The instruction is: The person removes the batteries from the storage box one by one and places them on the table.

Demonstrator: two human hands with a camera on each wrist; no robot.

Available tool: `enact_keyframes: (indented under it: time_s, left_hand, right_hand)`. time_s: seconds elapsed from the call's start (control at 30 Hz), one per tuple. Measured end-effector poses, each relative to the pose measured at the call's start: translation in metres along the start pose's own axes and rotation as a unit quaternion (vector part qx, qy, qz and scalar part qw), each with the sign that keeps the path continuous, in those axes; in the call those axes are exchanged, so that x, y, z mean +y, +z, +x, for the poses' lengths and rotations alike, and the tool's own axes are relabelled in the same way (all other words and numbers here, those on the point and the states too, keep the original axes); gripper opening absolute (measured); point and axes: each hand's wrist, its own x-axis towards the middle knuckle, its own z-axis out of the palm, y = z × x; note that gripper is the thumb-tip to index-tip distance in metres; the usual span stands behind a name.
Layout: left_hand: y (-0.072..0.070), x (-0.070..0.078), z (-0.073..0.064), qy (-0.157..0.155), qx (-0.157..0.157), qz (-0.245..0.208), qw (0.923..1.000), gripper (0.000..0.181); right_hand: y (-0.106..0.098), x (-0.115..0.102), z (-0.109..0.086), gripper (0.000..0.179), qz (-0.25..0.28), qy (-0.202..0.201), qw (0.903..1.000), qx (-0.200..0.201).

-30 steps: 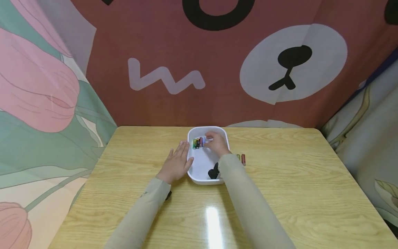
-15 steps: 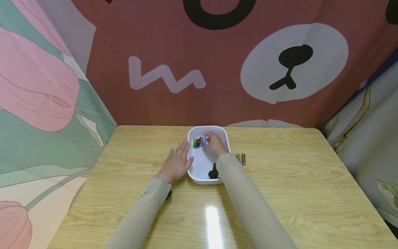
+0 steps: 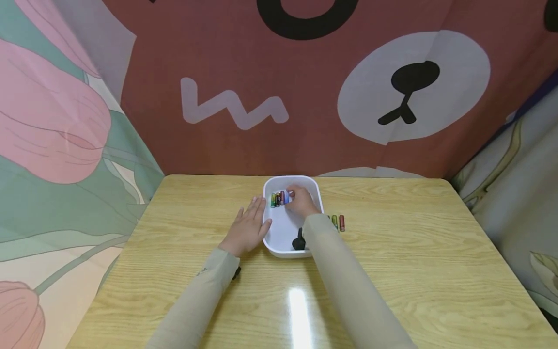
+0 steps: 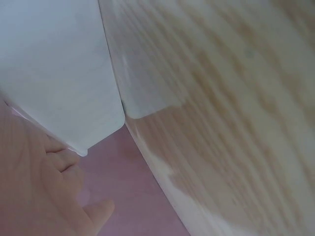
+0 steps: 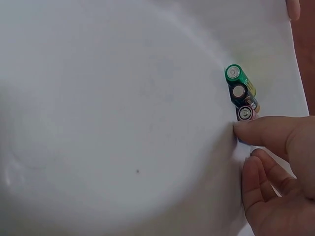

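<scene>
A white plastic tray [image 3: 281,230] stands on the table, its far end near the table's back edge. Against its left rim rests my left hand [image 3: 246,229], fingers straight. Inside, three batteries lie side by side: one green and yellow [image 3: 273,200], one black [image 5: 239,91], one dark red [image 3: 282,198]. Right beside the red one is a blue battery [image 3: 286,198], pinched between the thumb and fingers of my right hand [image 3: 302,201]. In the right wrist view the thumb [image 5: 266,133] hides most of that blue battery.
On the wooden table [image 3: 414,252], right of the tray, lie a green battery [image 3: 334,221] and a red battery [image 3: 342,223], with another partly hidden behind the right sleeve [image 3: 344,271]. A small black object [image 3: 299,242] shows beside the right cuff.
My right hand has drawn slightly left with the blue battery, bringing it close to the red one. The left hand stays put on the tray.
</scene>
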Motion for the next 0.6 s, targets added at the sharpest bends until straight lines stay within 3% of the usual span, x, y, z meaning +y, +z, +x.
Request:
enact_keyframes:
  time_s: [0.3, 0.6]
  left_hand:
    - [-0.0010, 0.0005, -0.0016, 0.001, 0.000, 0.004, 1.0000, 0.070]
    - [-0.0008, -0.0001, -0.0004, 0.002, 0.002, 0.002, 1.0000, 0.070]
  right_hand:
    - [-0.0008, -0.0003, -0.0006, 0.045, 0.002, 0.007, 1.0000, 0.007]
    - [-0.0051, -0.0051, -0.0040, 0.046, 0.039, 0.036, 0.9985, 0.012]
